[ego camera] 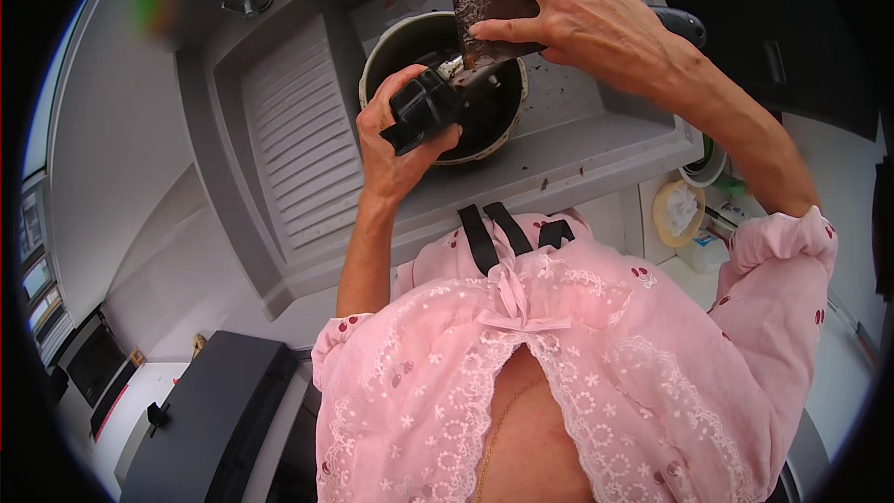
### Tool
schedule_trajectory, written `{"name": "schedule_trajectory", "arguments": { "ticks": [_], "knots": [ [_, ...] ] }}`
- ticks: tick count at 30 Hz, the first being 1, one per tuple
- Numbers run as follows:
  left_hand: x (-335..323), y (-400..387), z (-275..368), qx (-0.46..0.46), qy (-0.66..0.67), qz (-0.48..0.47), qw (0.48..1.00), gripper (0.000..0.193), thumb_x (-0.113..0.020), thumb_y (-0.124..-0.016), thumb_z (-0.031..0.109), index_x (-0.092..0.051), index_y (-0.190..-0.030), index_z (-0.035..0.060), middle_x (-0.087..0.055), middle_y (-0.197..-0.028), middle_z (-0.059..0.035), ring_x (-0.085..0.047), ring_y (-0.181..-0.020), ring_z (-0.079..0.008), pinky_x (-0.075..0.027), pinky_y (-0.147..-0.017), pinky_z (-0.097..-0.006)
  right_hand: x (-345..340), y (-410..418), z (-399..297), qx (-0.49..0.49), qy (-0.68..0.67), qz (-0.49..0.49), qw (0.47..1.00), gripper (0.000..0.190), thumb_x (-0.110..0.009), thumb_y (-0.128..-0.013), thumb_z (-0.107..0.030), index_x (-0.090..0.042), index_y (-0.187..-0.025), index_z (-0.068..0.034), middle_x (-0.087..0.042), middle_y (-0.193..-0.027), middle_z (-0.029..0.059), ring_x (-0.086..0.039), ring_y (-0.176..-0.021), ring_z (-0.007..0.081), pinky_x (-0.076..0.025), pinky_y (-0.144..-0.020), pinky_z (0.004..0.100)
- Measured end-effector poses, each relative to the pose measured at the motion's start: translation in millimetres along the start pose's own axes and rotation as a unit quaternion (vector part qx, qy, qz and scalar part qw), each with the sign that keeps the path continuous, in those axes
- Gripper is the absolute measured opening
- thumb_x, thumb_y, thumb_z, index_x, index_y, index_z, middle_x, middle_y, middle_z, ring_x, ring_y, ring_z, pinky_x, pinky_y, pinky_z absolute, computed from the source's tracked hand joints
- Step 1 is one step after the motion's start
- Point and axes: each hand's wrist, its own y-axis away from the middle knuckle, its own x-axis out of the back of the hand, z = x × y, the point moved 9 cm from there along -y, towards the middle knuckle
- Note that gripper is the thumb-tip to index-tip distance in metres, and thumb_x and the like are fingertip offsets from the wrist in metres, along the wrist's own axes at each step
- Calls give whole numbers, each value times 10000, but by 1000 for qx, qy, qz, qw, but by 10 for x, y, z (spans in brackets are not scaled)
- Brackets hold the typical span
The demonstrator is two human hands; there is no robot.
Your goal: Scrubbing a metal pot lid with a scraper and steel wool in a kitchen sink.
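My left hand (394,136) grips a small black plastic pot (422,108) over a round pot (517,127) with a pale rim, which stands in a grey utility sink. Dark soil-like matter and some water lie in the round pot. My right hand (594,31) grips a wide scraper with a dirty, speckled metal blade (489,5) and a black handle (681,24). Two of its fingers rest along the blade, which is above the pot's upper right rim. What the small black pot contains is hidden by its body.
The sink (607,168) has dark crumbs on its front edge and a ribbed washboard (300,140) at its left. A chrome faucet (244,0) is at the upper left. At the right stand a yellow bowl (658,213) with white stuff and a bottle (704,251).
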Motion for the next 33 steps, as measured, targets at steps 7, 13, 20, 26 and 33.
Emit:
{"name": "schedule_trajectory", "arguments": {
  "ticks": [7, 13, 20, 26, 33],
  "knots": [
    [-28, 5, -10, 21, 12, -14, 1000, 542, -712, -513, 19, -554, -1031, 15, -609, -921, -44, -581, -815, -128, -446, -777, -248, 61, 29, 46, 14, 15, 28, 999, 608, -655, -718, -122, -451, -1235, -367, -479, -914, 69, -583, -743, 193, -505, -648, 284],
    [-22, -1, -4, 26, 13, -10, 1000, 541, -712, -509, 27, -554, -1026, 14, -605, -921, -46, -581, -816, -133, -444, -778, -250, 77, -32, -27, 21, 9, 11, 1000, 656, -671, -704, -125, -418, -1248, -389, -490, -956, 75, -597, -711, 203, -521, -633, 285],
    [-39, -1, -23, 22, 4, -10, 1000, 544, -711, -507, 27, -554, -1027, 15, -604, -928, -49, -584, -818, -141, -445, -775, -253, 48, -63, -79, 28, 16, 15, 999, 614, -666, -706, -131, -454, -1222, -388, -498, -947, 82, -597, -706, 195, -515, -638, 268],
    [-27, 23, -37, 28, 2, -7, 1000, 549, -714, -507, 32, -554, -1031, 19, -603, -928, -48, -586, -818, -144, -447, -777, -255, 22, -20, -30, 26, 23, 24, 999, 604, -666, -706, -128, -465, -1219, -375, -513, -953, 68, -600, -737, 187, -512, -659, 261],
    [-30, 3, -13, 13, -20, -13, 1000, 545, -719, -511, 42, -555, -1031, 15, -609, -917, -52, -588, -811, -147, -445, -778, -253, 35, -46, -67, 31, 24, 34, 999, 604, -662, -710, -116, -464, -1219, -375, -513, -957, 76, -600, -723, 188, -516, -664, 263]
  ]
}}
